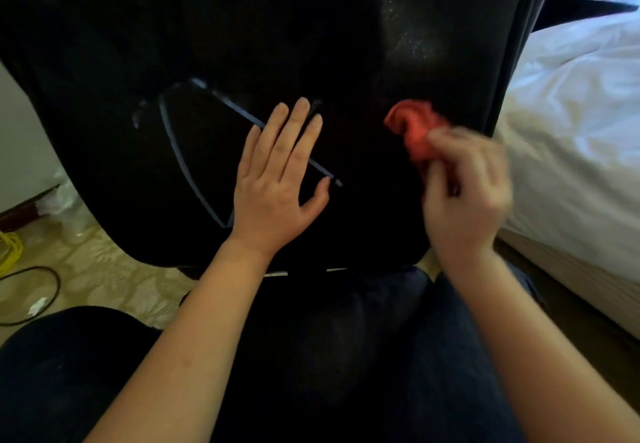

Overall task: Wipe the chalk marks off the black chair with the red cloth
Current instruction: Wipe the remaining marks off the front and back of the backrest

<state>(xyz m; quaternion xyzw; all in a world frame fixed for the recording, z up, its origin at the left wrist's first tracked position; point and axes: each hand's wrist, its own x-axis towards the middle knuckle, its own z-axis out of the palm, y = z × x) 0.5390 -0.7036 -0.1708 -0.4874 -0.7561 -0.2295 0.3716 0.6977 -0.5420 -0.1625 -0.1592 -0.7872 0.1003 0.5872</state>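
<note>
The black chair (311, 27) fills most of the view, its broad dark surface facing the person. Pale chalk marks (182, 165) sit on it left of centre: a long curved line running from far to near, and a straight diagonal line that meets it at the far end and slants toward the right.

The left hand (273, 179) lies palm-down on the chair, forearm reaching in from the near side. Its fingers (294, 131) are straight and slightly spread, pointing away, with the thumb held out to the right. The hand lies across the diagonal line, and its wrist is at the near end of the curved one.

The right hand (464, 193) is to the right, well apart from the left and near the chair's right edge. It is blurred, with the fingers curled round the red cloth (414, 127), which bunches out past the fingertips on the far side against the chair. A faint dusty patch shows farther up the chair above the cloth.

A bed (571, 131) with white sheets stands on the right. On the floor (104, 269) at the left lie a yellow cable (10, 248) and a black cable (52, 280).
</note>
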